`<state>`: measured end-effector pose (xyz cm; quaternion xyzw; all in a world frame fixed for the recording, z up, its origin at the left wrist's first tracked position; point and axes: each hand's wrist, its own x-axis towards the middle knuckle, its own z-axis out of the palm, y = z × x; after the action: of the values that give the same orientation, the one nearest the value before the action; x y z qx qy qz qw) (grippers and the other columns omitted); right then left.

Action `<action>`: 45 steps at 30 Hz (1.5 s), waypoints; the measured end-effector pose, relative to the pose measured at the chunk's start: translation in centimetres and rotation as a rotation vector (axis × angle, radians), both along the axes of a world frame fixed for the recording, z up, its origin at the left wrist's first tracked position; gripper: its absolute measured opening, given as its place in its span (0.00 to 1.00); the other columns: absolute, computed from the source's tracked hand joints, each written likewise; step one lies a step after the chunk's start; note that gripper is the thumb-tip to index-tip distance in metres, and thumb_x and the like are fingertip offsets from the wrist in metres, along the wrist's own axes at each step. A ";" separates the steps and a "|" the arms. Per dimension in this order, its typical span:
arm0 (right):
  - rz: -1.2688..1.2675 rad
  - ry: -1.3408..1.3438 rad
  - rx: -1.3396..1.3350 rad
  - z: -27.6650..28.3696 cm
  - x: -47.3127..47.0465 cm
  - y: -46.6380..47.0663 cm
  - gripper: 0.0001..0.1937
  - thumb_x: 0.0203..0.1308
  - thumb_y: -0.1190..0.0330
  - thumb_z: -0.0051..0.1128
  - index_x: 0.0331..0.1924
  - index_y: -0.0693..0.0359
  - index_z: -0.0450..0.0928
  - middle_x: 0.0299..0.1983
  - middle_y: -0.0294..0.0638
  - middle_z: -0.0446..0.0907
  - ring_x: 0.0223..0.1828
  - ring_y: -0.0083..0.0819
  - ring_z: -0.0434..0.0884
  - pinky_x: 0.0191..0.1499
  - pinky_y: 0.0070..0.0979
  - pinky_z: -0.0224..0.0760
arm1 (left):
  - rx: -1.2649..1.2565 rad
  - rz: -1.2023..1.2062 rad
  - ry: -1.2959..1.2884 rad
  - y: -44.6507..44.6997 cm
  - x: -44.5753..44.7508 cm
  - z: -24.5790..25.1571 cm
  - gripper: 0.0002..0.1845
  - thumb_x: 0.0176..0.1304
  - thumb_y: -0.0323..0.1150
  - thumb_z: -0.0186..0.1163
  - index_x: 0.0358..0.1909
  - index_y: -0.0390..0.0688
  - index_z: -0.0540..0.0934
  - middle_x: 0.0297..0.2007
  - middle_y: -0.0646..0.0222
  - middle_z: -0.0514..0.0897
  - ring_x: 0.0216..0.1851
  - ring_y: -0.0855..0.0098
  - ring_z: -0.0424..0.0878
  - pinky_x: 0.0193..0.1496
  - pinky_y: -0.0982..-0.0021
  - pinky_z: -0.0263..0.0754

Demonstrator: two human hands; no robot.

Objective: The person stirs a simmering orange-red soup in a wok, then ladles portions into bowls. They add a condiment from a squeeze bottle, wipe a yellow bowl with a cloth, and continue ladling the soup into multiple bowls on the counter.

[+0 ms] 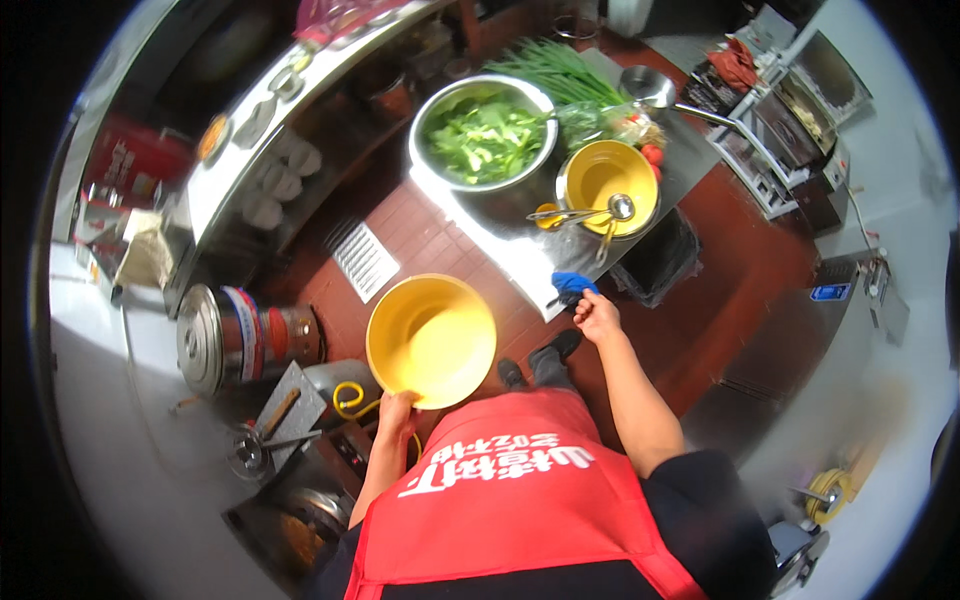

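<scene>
My left hand [399,412] grips the near rim of a yellow plastic basin [431,341], held in the air over the floor; its inside looks bare. In my right hand [597,315] is a bunched blue cloth [573,286], close to the corner of the steel table [525,266]. On that table stands a large metal bowl [551,97] of cut leafy greens [487,139]. Beside it, a second yellow basin [611,176] rests in a metal container, with ladles [620,208] lying across its rim.
Behind the bowl lie long green stalks [559,71], tomatoes [652,155] and a long-handled pan [646,87]. A lined black bin [660,259] stands by the table. A lidded steel drum [201,341] is at the left, a steel cabinet [780,337] at the right.
</scene>
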<state>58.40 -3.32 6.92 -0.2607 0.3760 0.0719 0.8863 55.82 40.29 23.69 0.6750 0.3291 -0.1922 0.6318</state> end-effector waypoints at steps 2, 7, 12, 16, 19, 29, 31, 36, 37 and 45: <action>-0.176 -0.103 0.197 3.7 -3.4 2.0 0.12 0.70 0.63 0.59 0.33 0.48 0.66 0.22 0.28 0.67 0.28 0.24 0.70 0.36 0.28 0.64 | -0.050 -0.016 -0.010 0.1 -0.1 -0.4 0.15 0.56 0.19 0.56 0.46 0.37 0.78 0.34 0.64 0.84 0.24 0.72 0.79 0.18 0.76 0.69; -0.021 -0.383 -0.148 16.1 -9.6 6.7 0.09 0.71 0.67 0.55 0.51 0.55 0.74 0.31 0.32 0.74 0.35 0.25 0.75 0.43 0.27 0.73 | -0.046 -0.080 0.046 -1.0 -1.5 -1.2 0.20 0.56 0.20 0.56 0.53 0.40 0.76 0.36 0.66 0.83 0.24 0.75 0.77 0.21 0.76 0.70; 0.497 -0.528 -0.783 23.2 -8.2 10.5 0.13 0.67 0.71 0.59 0.53 0.65 0.78 0.37 0.32 0.80 0.35 0.20 0.78 0.41 0.21 0.73 | -0.035 -0.088 -0.027 -3.4 -2.1 -0.4 0.18 0.55 0.20 0.57 0.49 0.40 0.76 0.35 0.67 0.83 0.26 0.74 0.78 0.24 0.75 0.72; 0.443 -0.753 -1.710 23.0 -6.4 10.8 0.30 0.54 0.63 0.71 0.61 0.64 0.74 0.57 0.55 0.74 0.62 0.52 0.73 0.64 0.42 0.67 | -0.040 -0.106 -0.114 -4.8 -4.2 1.4 0.21 0.53 0.19 0.56 0.52 0.39 0.76 0.36 0.64 0.84 0.28 0.72 0.80 0.23 0.74 0.72; 0.531 -0.564 -1.576 20.1 -5.3 10.2 0.32 0.59 0.65 0.69 0.66 0.66 0.68 0.57 0.52 0.76 0.60 0.42 0.76 0.62 0.36 0.70 | -0.060 -0.068 -0.196 -5.8 -6.9 2.6 0.23 0.51 0.19 0.54 0.53 0.37 0.76 0.37 0.64 0.84 0.28 0.72 0.80 0.22 0.74 0.71; 0.963 -0.549 -0.649 16.5 -7.2 6.6 0.15 0.51 0.77 0.49 0.43 0.66 0.79 0.34 0.41 0.82 0.31 0.33 0.80 0.35 0.27 0.74 | -0.264 0.363 -0.546 -11.6 -18.3 7.5 0.35 0.57 0.33 0.63 0.68 0.39 0.66 0.50 0.65 0.81 0.50 0.71 0.82 0.52 0.69 0.79; 1.011 -0.444 -0.591 17.8 -8.8 5.7 0.17 0.53 0.77 0.49 0.48 0.65 0.78 0.36 0.41 0.82 0.34 0.34 0.83 0.37 0.28 0.78 | -0.429 0.512 -0.587 -14.8 -20.8 7.3 0.37 0.58 0.37 0.62 0.70 0.45 0.64 0.56 0.63 0.78 0.53 0.69 0.80 0.57 0.65 0.79; 0.780 -1.292 -1.309 21.8 -11.1 7.3 0.23 0.59 0.76 0.57 0.60 0.67 0.73 0.56 0.51 0.75 0.58 0.44 0.77 0.62 0.33 0.70 | -0.384 0.763 -0.769 -16.6 -24.7 5.1 0.33 0.52 0.32 0.57 0.65 0.42 0.70 0.48 0.66 0.79 0.49 0.70 0.78 0.56 0.68 0.75; 0.794 -1.389 -1.284 22.8 -11.8 8.3 0.24 0.58 0.75 0.60 0.61 0.66 0.73 0.58 0.53 0.74 0.61 0.46 0.75 0.63 0.34 0.69 | -0.332 0.781 -0.771 -16.2 -25.3 4.9 0.33 0.51 0.32 0.58 0.64 0.42 0.71 0.48 0.66 0.79 0.48 0.70 0.77 0.56 0.69 0.74; 1.059 -1.615 -1.056 23.6 -19.9 22.9 0.22 0.43 0.80 0.67 0.48 0.60 0.79 0.52 0.53 0.76 0.53 0.54 0.78 0.55 0.42 0.73 | -0.267 0.868 -0.801 -13.8 -29.5 7.4 0.31 0.48 0.30 0.60 0.60 0.44 0.73 0.46 0.68 0.77 0.47 0.71 0.76 0.55 0.69 0.74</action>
<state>38.46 19.59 30.48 -0.7053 -0.4905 0.0813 0.5053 26.28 26.44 31.09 0.4137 0.2843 0.3126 0.8064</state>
